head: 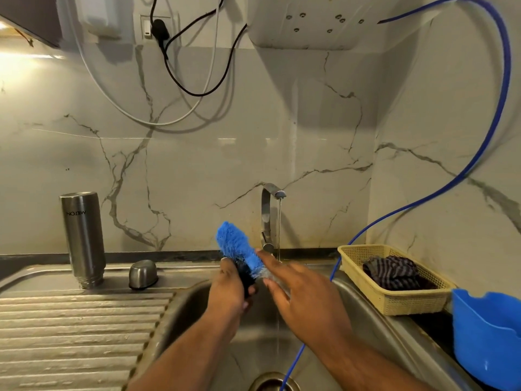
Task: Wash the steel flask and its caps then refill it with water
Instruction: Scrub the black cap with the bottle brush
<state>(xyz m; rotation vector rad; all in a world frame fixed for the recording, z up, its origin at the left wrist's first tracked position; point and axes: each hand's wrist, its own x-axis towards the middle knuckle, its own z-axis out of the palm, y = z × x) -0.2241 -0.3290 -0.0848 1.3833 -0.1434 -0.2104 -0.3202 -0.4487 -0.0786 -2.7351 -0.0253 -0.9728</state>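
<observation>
Scrubbing a cap with the brush over the sink, tap running.

My left hand [229, 289] is wrapped around one small dark cap [245, 277], while my right hand [303, 292], fingers loosely spread, rests against the lower end of the one blue brush [239, 246] above the sink [366, 311]. One thin stream falls from the tap [270, 210] behind the sink. Left of the sink, on the drainboard [79, 331], stands one steel flask [83, 238] upside down, its inverted lettering reading MILTON, with one steel cap [143, 274] just beside it.
</observation>
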